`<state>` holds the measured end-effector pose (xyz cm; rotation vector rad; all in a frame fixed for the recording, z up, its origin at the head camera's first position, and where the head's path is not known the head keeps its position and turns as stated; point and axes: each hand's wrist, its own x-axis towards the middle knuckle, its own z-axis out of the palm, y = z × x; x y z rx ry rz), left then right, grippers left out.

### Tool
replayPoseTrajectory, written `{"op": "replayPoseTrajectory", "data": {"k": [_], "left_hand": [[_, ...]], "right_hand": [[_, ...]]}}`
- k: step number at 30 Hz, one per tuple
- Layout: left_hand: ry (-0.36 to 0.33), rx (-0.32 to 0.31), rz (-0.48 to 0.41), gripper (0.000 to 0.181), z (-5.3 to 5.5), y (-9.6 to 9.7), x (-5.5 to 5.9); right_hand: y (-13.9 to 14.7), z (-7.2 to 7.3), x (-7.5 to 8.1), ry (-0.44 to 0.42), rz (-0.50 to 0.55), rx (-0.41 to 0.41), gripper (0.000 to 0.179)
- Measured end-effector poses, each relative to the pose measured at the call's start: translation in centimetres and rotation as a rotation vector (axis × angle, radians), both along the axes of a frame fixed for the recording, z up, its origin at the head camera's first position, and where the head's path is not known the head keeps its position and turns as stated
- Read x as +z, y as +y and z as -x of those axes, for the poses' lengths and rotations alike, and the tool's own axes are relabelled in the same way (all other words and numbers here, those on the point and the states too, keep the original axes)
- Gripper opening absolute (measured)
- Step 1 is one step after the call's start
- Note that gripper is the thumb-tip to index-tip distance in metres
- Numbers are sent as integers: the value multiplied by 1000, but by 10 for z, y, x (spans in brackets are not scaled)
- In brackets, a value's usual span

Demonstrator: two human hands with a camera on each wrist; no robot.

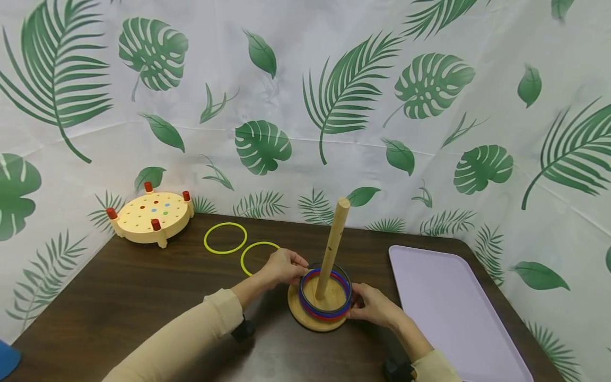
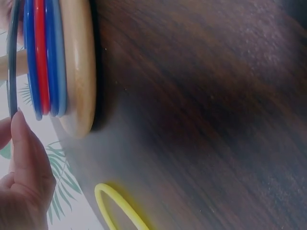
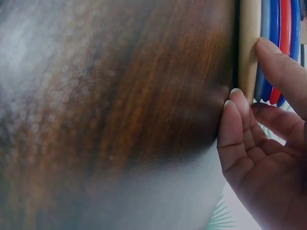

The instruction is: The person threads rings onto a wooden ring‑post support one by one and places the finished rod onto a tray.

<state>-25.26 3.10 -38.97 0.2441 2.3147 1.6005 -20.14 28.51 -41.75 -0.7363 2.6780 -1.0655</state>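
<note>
My left hand pinches a dark grey ring between thumb and fingertips. This ring encircles the wooden post of a ring-toss stand, a little above the other rings. Stacked beneath it around the post are a blue ring, a red ring, another blue ring and a grey-blue ring. They lie on the round wooden base. On the stand's right side, my right hand grips the base's edge, thumb on top beside the rings and fingers at its side.
Two yellow rings, a farther ring and a nearer ring, lie left of the stand. A round pegged wooden board with red-tipped legs stands at the back left. A lilac tray lies right. Something blue shows at the left edge.
</note>
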Motion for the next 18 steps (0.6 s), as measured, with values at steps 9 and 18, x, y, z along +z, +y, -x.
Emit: {"op": "replayPoseTrajectory", "data": {"k": [9, 18], "left_hand": [[12, 5, 28, 8, 0, 3, -3], [28, 9, 43, 8, 1, 4, -5]], "right_hand": [[-1, 1, 0, 13, -3, 14, 29], [0, 0, -1, 10, 9, 23, 31]]}}
